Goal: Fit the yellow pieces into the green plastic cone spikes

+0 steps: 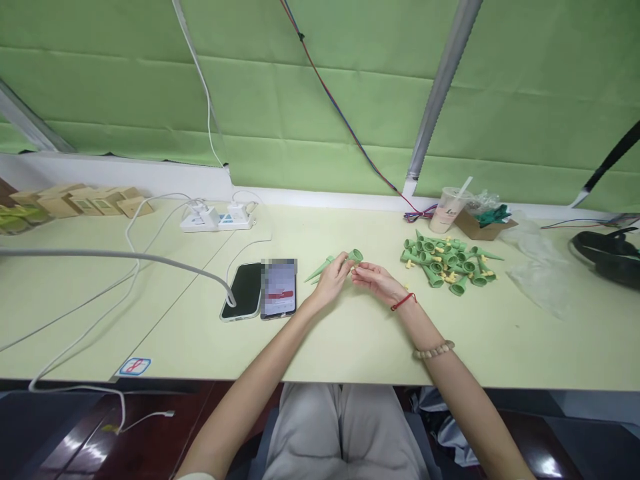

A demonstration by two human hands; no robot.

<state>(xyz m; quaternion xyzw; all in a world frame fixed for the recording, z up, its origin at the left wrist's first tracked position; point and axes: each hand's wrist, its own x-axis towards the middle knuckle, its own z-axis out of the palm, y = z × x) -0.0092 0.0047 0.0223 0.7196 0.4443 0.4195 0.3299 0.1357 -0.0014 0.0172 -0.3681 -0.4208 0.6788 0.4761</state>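
With the pile of green cones (453, 261) as datum, I observe to its left the left hand (331, 280) and, nearer that pile, the right hand (379, 281), the former gripping a light-green cone (355, 255), round hollow mouth exposed and body largely hidden, the latter pinching a small yellow piece (353, 269) I cannot fully make out.

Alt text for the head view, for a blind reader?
A person's left hand holds a green cone over a pale table, while the right hand pinches a small yellow piece beside it. To the right lies a pile of green cones and yellow pieces; to the left, a dark-screened phone and a lit phone.
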